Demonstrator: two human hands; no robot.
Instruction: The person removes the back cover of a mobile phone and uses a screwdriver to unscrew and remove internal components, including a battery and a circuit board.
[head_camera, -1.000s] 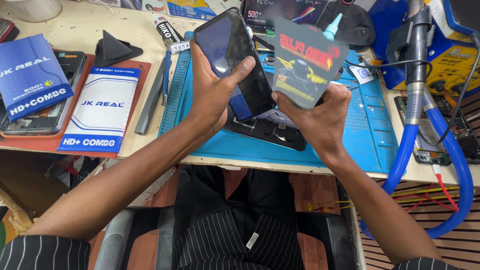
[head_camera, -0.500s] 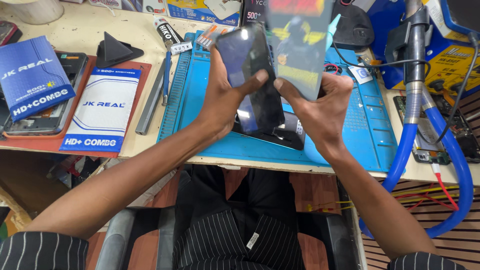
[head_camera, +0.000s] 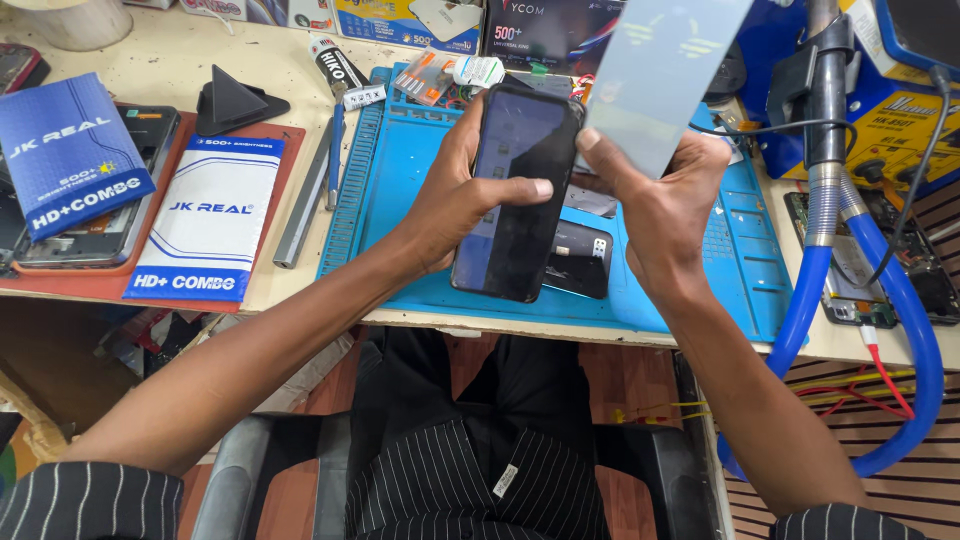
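Both forearms reach forward from the bottom corners and converge at centre, bare to just above the elbow where striped sleeves end. Left hand (head_camera: 455, 195) raised, palm turned inward, fingers curled behind what it grips, thumb (head_camera: 515, 187) laid flat across the front, pointing right. Right hand (head_camera: 660, 205) just beside it, back of hand toward the camera, wrist bent upward, fingers folded in, thumb and forefinger pinched together at the top. The two hands nearly touch at the knuckles.
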